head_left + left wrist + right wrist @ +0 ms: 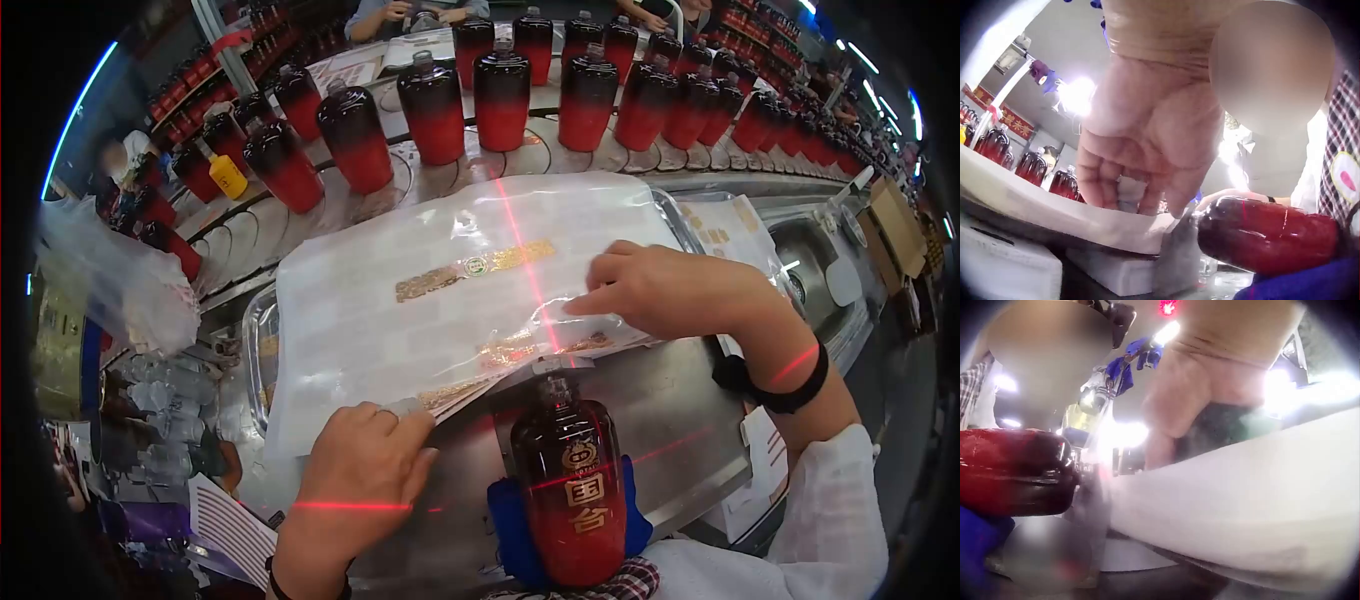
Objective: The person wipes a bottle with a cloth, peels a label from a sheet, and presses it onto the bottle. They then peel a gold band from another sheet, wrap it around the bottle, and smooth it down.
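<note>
A bottle point(570, 480), black fading to red with gold characters, leans neck-up on a blue support point(512, 535) close to the body. Beyond it lies a stack of white sheets point(350, 340) with gold strips point(515, 256), its near edge slightly raised. My left hand point(360, 470) rests its bent fingertips on the stack's near-left edge; in the left wrist view the fingers point(1100, 181) reach down to the sheet. My right hand point(685, 290), index finger extended and other fingers bent, touches the sheet right of the lower gold strip. Its fingertips are hidden in the right wrist view.
Many red-black bottles point(430, 110) stand along the curved conveyor beyond the stack. A yellow bottle point(228, 177) is at left, near a clear plastic bag point(125, 275). A metal tray point(258, 345) lies under the sheets. Cardboard point(893, 230) stands at far right. People sit across the conveyor.
</note>
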A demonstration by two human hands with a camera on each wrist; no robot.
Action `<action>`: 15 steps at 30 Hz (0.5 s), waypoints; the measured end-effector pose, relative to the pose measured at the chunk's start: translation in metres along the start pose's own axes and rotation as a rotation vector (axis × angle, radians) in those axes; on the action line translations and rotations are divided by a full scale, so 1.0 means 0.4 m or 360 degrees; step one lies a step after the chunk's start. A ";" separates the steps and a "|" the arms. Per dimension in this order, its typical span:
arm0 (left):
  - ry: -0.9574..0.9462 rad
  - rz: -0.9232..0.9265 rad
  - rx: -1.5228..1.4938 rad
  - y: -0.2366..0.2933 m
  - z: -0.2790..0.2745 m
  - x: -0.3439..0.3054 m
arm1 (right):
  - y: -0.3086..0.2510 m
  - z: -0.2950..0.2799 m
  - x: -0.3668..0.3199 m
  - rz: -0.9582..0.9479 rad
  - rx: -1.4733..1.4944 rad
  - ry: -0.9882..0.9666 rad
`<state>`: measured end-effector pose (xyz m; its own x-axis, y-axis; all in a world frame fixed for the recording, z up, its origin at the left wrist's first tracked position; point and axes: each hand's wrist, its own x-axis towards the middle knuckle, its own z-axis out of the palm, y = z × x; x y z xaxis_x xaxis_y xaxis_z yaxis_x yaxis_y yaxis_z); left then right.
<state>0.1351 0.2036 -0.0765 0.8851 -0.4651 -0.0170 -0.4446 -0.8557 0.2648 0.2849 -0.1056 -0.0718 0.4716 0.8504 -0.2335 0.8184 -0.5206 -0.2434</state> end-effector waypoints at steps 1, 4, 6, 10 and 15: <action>-0.0016 -0.0021 0.0003 -0.004 0.002 -0.002 | -0.011 0.005 0.032 -0.0051 -0.0026 -0.0034; 0.0053 -0.0027 -0.0040 -0.005 0.012 -0.006 | -0.047 0.024 0.105 -0.0195 0.0023 -0.0121; 0.0064 -0.0033 -0.0043 -0.005 0.012 -0.011 | -0.063 0.031 0.125 -0.0153 -0.0088 -0.0185; 0.0067 -0.0041 -0.0070 -0.011 0.013 -0.014 | -0.074 0.047 0.129 -0.0118 -0.0207 -0.0176; 0.0054 -0.0032 -0.0048 -0.017 0.019 -0.013 | -0.063 0.068 0.130 -0.0071 -0.0244 -0.0125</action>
<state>0.1327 0.2100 -0.0856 0.8982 -0.4396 0.0101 -0.4229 -0.8573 0.2936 0.2800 -0.0503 -0.1033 0.4114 0.8606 -0.3001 0.8812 -0.4597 -0.1101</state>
